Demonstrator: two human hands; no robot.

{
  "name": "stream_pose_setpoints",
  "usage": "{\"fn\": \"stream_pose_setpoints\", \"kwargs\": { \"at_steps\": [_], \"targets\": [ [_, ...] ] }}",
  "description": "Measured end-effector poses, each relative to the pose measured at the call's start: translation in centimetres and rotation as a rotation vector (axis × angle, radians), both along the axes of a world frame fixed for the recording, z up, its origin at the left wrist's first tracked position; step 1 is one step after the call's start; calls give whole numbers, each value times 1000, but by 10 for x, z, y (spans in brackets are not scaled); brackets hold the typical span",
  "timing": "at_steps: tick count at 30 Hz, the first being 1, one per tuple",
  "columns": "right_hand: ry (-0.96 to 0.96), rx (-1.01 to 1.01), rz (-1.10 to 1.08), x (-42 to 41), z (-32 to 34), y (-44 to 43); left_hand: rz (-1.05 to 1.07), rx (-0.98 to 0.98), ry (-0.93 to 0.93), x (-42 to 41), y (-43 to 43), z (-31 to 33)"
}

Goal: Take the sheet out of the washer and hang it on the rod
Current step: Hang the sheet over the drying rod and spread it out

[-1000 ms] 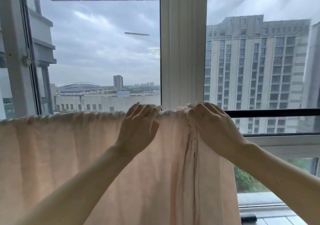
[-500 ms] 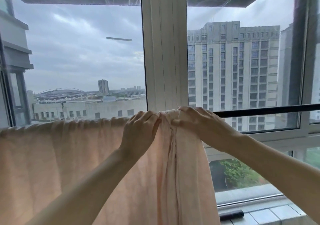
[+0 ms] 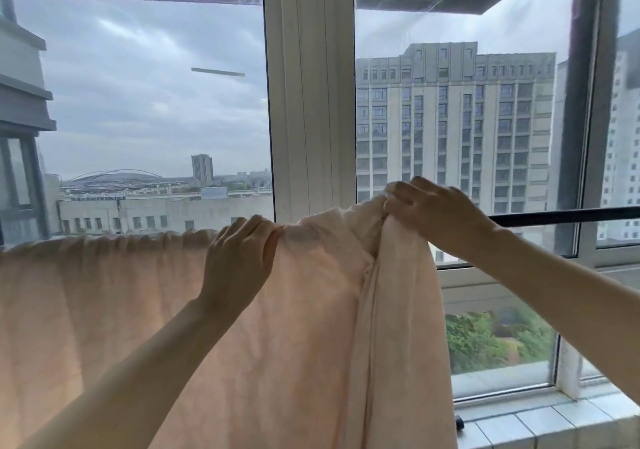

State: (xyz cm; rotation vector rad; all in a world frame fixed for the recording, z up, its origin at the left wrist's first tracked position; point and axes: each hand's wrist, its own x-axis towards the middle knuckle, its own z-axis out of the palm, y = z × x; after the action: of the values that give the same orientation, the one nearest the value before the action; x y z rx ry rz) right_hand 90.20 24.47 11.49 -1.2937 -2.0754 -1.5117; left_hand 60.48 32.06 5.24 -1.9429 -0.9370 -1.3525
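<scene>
A pale peach sheet (image 3: 104,310) hangs draped over a dark horizontal rod (image 3: 571,213) in front of the window, covering the rod from the left edge to the middle. My left hand (image 3: 239,261) grips the sheet's top fold where it lies over the rod. My right hand (image 3: 440,213) holds the bunched right end of the sheet, lifted slightly above the rod line. Folds of cloth fall straight down below that hand. The bare rod runs on to the right. The washer is out of view.
A white window post (image 3: 308,85) stands directly behind the sheet. A tiled sill (image 3: 554,417) runs along the lower right, with a small dark object (image 3: 459,421) on it. Buildings and trees show through the glass.
My right hand has pulled the bunched end of the sheet to the right and lifted it, spreading the cloth between my hands. The left hand keeps its grip on the top fold.
</scene>
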Motion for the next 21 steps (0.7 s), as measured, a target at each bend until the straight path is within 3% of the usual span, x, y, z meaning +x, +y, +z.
{"fn": "stream_pose_setpoints", "kwargs": {
  "at_steps": [6, 11, 16, 21],
  "targets": [
    [58, 54, 23, 58, -14, -18, 121, -103, -103, 26, -12, -3],
    [106, -236, 88, 72, -22, -34, 191, -154, -77, 56, -25, -7],
    [113, -378, 51, 57, -10, -50, 122, -108, -42, 82, -33, -11],
    [273, -281, 174, 33, -14, -45, 78, -72, -1, 90, -39, -8]
  ]
}}
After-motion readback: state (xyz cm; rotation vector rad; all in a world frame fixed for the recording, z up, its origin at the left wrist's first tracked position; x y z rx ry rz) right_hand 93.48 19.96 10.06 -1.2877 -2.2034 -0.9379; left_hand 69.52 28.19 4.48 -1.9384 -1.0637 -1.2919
